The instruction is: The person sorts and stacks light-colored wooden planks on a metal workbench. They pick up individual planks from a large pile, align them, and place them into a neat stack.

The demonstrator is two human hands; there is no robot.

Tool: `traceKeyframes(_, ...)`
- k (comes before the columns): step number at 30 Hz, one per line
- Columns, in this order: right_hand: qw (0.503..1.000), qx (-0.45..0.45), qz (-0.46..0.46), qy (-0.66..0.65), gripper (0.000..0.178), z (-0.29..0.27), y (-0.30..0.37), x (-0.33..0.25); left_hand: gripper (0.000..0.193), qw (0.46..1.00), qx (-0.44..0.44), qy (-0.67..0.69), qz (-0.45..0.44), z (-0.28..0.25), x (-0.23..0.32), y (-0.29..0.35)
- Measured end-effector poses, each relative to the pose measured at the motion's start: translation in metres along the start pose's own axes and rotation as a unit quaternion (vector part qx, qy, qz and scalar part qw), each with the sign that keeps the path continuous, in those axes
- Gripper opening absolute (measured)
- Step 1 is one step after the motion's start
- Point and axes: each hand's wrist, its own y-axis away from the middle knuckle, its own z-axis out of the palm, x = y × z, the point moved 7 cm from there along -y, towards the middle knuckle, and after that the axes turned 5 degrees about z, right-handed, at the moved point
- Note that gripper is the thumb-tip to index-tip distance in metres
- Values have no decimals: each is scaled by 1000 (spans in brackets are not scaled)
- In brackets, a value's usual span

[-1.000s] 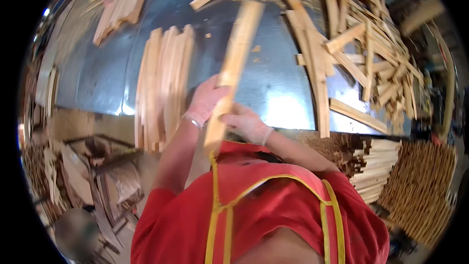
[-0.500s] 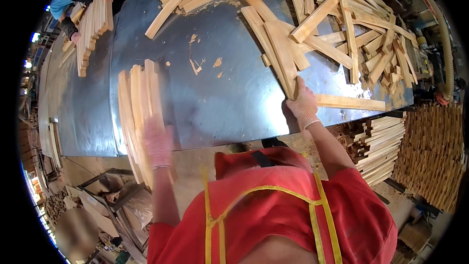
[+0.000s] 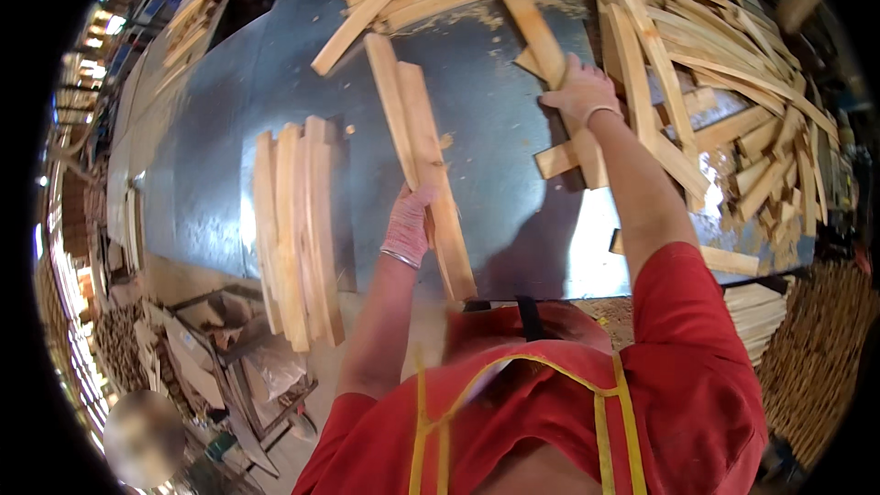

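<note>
Drew two wooden slats (image 3: 426, 142) clear of the jumbled pile (image 3: 733, 128) to mid counter (image 3: 211, 174), grasped with fingers of the left hand (image 3: 406, 223); shifted the right hand (image 3: 587, 92) onto another slat (image 3: 534, 32), couldn't tell whether gripping.

Honestly, can't make out any readable text, labels, numbers or signs anywhere in this one.
</note>
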Motion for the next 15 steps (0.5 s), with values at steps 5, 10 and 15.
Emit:
traceKeyframes(5,994,-86,-32,-58,96,6,17,-19,44,971,128,-200,5,-63,24,56)
traceKeyframes(10,956,24,-156,-248,103,-75,97,-93,58,567,251,-764,178,-112,90,151)
traceKeyframes(15,788,31,-255,-559,106,-133,148,-155,79,466,226,-826,225,-194,89,164)
